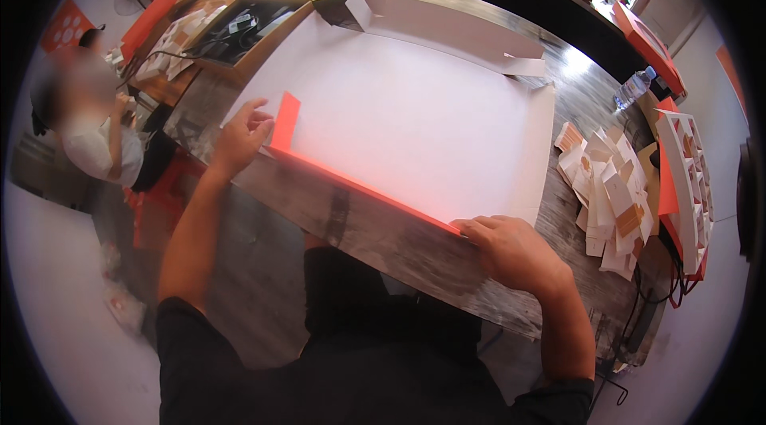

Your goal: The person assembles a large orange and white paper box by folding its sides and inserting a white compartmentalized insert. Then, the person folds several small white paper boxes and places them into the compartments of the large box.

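A large cardboard box blank (415, 114), white inside, lies spread on the table before me with its far and right side flaps partly raised. Its near edge is folded up as a narrow orange wall (375, 190), and an orange end flap (285, 122) stands at the near left corner. My left hand (243, 138) is beside that flap, fingers apart and slightly bent, holding nothing. At the near right corner my right hand (511, 249) grips the end of the orange wall, thumb and fingers closed on it; the fingertips are partly hidden.
Several folded white and tan cartons (610, 193) are heaped at the right, near a white compartmented rack (688, 177). A water bottle (635, 88) stands farther back. An open box with dark contents (243, 26) sits far left. A seated person (92, 138) is at the left.
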`<move>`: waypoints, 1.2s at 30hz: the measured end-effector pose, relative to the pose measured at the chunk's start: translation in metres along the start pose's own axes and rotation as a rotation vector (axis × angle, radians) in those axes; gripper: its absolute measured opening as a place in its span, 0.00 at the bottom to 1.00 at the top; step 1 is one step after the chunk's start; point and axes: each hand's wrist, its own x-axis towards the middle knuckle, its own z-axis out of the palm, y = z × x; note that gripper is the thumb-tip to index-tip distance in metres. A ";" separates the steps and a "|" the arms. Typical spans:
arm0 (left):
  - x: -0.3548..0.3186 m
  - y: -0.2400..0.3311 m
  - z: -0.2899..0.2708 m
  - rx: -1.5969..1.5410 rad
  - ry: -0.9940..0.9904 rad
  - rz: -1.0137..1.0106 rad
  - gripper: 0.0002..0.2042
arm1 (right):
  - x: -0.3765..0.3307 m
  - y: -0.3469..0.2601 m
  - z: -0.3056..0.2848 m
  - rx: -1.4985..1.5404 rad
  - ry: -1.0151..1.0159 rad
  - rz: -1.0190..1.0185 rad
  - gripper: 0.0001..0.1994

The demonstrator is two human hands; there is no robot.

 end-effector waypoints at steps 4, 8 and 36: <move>-0.011 0.040 0.016 0.176 0.161 0.304 0.18 | -0.004 0.002 -0.001 0.006 -0.022 0.041 0.19; -0.044 0.113 0.041 0.246 0.166 0.550 0.16 | -0.004 0.006 0.003 0.013 -0.033 0.075 0.17; -0.132 0.237 0.169 0.057 -0.018 0.684 0.19 | -0.011 -0.005 -0.003 0.154 -0.156 0.018 0.22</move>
